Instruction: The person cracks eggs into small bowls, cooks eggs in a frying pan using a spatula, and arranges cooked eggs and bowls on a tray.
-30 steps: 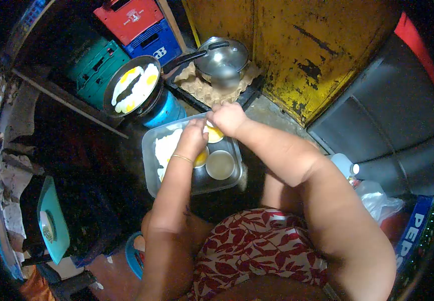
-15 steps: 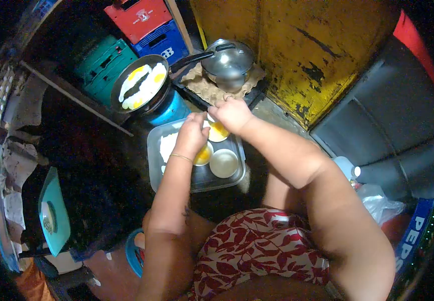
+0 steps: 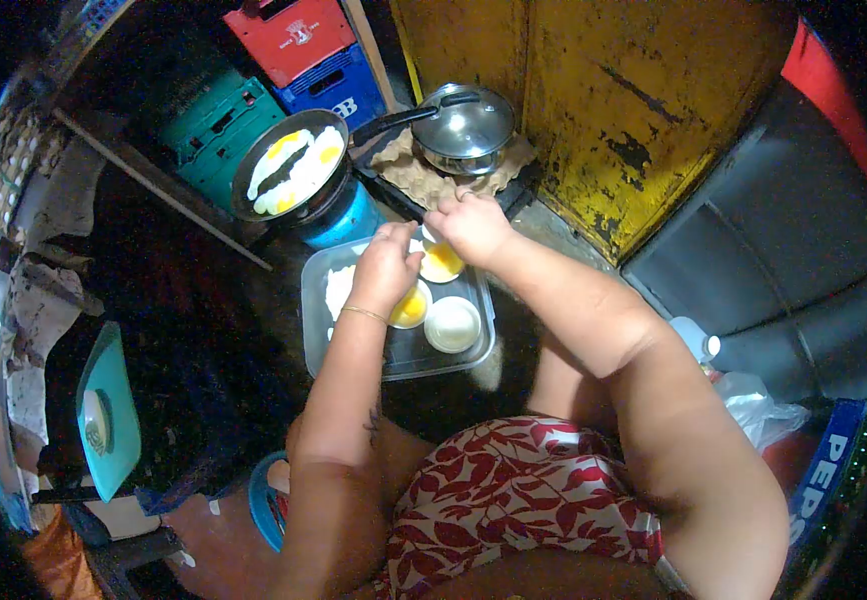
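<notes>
Over a clear plastic tray [image 3: 340,362], my left hand [image 3: 386,268] and my right hand [image 3: 468,230] are held close together with fingers curled in. A bit of white shows between them; the fingers hide what they grip. Below my right hand, a small bowl [image 3: 442,278] holds raw egg with yellow yolk. Beside my left wrist, a second small bowl [image 3: 410,310] also contains egg yolk. A third small bowl [image 3: 452,326] to the right shows no yolk. White pieces [image 3: 339,292] lie at the tray's left, partly behind my left hand.
Eggs [image 3: 298,172] fry in a black pan [image 3: 244,190] on a blue stove [image 3: 348,218]. Behind the tray, a lidded pot [image 3: 463,130] rests on brown egg-carton material [image 3: 398,160]. Crates [image 3: 218,130] stand at the back left, a yellow metal panel [image 3: 573,110] at the back right.
The view has shifted slightly, moving the pan, pot and tray a little in frame. Both hands keep nearly the same closed pose over the bowls.
</notes>
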A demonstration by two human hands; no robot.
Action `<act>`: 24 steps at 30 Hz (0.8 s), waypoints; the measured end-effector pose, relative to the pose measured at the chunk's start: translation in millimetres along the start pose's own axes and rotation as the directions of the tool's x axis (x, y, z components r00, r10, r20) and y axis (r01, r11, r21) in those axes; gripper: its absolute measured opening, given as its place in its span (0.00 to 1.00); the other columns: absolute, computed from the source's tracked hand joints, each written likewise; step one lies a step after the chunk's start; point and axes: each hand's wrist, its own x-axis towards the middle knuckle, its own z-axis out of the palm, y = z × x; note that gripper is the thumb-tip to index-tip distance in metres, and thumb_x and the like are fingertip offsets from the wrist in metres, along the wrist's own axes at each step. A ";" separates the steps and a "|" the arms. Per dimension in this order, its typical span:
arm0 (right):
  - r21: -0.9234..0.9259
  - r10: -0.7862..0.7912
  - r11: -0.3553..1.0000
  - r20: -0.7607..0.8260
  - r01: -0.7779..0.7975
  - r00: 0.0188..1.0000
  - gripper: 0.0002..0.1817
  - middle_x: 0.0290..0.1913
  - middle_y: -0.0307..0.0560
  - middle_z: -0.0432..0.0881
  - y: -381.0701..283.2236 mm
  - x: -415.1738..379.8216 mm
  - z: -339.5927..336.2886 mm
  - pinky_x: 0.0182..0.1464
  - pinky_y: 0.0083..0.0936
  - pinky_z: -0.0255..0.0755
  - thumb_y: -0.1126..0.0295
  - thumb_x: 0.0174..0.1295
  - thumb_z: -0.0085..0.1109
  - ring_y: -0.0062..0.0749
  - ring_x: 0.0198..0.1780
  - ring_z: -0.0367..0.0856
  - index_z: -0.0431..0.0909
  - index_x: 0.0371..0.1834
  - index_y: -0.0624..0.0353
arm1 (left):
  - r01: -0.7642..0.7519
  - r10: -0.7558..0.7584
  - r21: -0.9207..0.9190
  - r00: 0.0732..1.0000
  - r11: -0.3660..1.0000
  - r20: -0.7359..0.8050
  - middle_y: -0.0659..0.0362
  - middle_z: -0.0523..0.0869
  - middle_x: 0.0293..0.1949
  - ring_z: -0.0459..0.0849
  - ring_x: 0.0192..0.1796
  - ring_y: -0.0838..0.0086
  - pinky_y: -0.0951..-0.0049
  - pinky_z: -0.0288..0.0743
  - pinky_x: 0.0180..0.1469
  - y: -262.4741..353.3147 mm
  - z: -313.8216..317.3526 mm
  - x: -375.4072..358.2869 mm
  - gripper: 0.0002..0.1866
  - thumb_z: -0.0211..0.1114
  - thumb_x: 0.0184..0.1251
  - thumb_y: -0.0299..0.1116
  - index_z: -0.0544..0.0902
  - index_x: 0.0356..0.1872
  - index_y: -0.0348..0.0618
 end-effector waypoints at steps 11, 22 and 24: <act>0.263 0.142 0.954 0.035 -0.146 0.989 0.11 0.36 0.44 0.85 8.8 -1.5 18.9 0.41 0.36 0.80 0.64 0.53 0.63 0.39 0.42 0.84 0.84 0.40 0.50 | -0.021 0.022 0.009 0.996 1.000 -0.092 0.46 0.83 0.49 0.83 0.50 0.56 0.64 0.77 0.55 -6.4 4.0 1.3 0.25 0.71 0.52 0.27 0.80 0.56 0.37; 0.659 -0.052 -0.384 0.684 -0.647 0.728 0.15 0.35 0.30 0.85 24.7 -4.0 14.0 0.19 0.10 0.66 0.65 0.59 0.69 0.16 0.29 0.84 0.81 0.50 0.47 | 0.139 -0.245 -0.560 0.962 0.817 -0.120 0.58 0.84 0.51 0.80 0.49 0.77 0.74 0.74 0.56 17.4 1.9 12.3 0.25 0.69 0.62 0.26 0.77 0.61 0.36; 0.641 -0.060 -0.439 0.678 -0.629 0.733 0.14 0.37 0.30 0.85 23.4 -5.2 9.3 0.19 0.09 0.65 0.64 0.61 0.68 0.19 0.29 0.84 0.79 0.49 0.45 | 0.161 -0.282 -0.720 0.958 0.675 -0.050 0.60 0.82 0.54 0.79 0.50 0.77 0.74 0.74 0.58 22.3 0.3 12.4 0.28 0.68 0.63 0.24 0.74 0.66 0.38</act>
